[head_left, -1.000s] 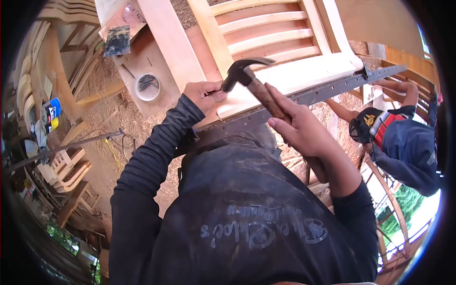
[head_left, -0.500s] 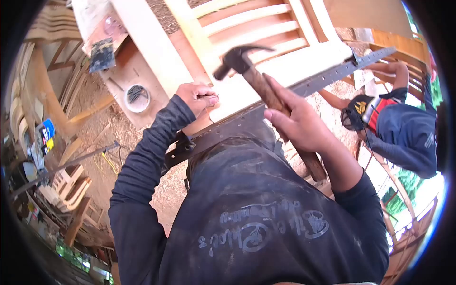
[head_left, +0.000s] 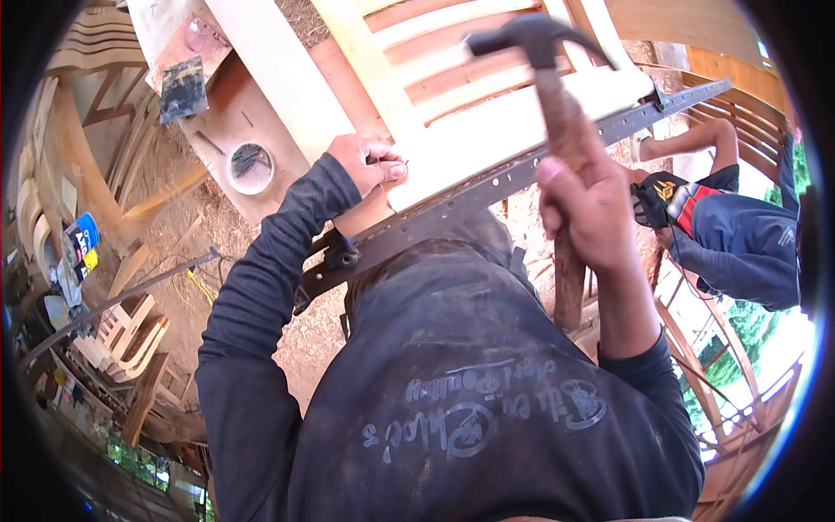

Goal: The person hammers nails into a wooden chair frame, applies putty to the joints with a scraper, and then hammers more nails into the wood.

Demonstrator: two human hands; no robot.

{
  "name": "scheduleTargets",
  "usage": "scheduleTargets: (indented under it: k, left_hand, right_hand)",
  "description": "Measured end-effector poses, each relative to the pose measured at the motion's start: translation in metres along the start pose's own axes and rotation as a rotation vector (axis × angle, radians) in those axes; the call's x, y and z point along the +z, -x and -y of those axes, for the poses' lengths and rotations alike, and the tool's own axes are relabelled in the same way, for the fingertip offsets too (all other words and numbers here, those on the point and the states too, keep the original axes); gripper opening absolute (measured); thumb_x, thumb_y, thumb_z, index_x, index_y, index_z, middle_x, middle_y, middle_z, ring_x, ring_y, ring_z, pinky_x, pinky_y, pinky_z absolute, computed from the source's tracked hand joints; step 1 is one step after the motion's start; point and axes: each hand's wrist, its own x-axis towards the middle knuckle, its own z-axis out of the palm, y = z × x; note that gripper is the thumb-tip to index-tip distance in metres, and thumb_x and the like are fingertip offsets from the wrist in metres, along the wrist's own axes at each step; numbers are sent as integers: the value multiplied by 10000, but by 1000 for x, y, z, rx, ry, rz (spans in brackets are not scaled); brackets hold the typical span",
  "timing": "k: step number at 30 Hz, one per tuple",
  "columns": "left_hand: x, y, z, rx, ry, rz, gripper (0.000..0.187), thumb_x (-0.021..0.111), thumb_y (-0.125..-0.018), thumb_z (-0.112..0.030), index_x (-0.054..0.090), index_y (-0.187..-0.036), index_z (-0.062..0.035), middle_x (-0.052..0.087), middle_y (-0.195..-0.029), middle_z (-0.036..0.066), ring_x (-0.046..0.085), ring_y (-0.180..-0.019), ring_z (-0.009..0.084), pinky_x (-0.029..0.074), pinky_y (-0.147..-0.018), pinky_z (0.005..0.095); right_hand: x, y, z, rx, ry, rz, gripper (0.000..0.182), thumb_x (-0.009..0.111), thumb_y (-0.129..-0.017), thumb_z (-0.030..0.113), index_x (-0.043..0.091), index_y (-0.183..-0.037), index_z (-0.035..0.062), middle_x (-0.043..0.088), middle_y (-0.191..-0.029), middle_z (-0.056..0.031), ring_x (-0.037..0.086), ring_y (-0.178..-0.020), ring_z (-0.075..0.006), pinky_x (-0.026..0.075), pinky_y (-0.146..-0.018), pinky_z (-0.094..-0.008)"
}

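My left hand (head_left: 370, 163) rests at the near corner of a pale slatted wooden frame (head_left: 487, 130), its thumb and forefinger pinched on a small dark nail (head_left: 406, 162). My right hand (head_left: 590, 204) is wrapped round the wooden handle of a claw hammer (head_left: 532, 39). The hammer head is raised above the slats, to the right of my left hand, and slightly blurred. Along the frame's near edge runs a long metal clamp bar (head_left: 513, 181) with holes in it.
A white cup of nails (head_left: 250, 168) stands on the board at left, near a dark flat block (head_left: 183, 90). At right another person (head_left: 739, 235) bends close to wooden slats. Curved wooden parts (head_left: 122, 339) lie at lower left.
My right hand has lifted the hammer up and to the right, away from my left hand. My left hand keeps its pinch. The other person's arm and leg have shifted.
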Motion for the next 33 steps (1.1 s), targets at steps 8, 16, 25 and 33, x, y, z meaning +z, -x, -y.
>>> scheduleTargets:
  k: [8,16,25,33]
  left_hand:
    - [2,-2,11,92,-82,-102,215,828,-820,-157,783,-976,-16,642,-843,29,594,-733,116,486,-681,253]
    - [41,46,60,-37,-191,-1100,476,734,-903,-261,611,-1295,-23,663,-1086,149,633,-884,222,537,-805,357]
    - [43,27,105,-259,337,-700,626,632,-985,-235,359,-1472,49,609,-1315,219,607,-1215,269,472,-1043,357]
    - [54,37,90,-114,633,-693,620,559,-989,-31,243,-1520,20,536,-1372,181,565,-1235,248,474,-1049,350]
  right_hand:
    - [-8,0,-21,21,531,197,677,604,-978,115,324,-1593,79,579,-1296,-180,585,-990,-225,480,-839,-317]
    - [10,-5,-9,87,335,-90,666,564,-1020,130,258,-1607,55,643,-1035,-118,562,-595,-90,480,-497,-208]
    - [-4,-20,15,-260,-88,-355,262,524,-1082,236,443,-874,99,513,-676,12,485,-476,-61,398,-419,-220]
    - [5,4,3,221,252,-17,254,631,-1001,224,523,-1089,12,591,-759,-78,585,-631,-136,506,-584,-305]
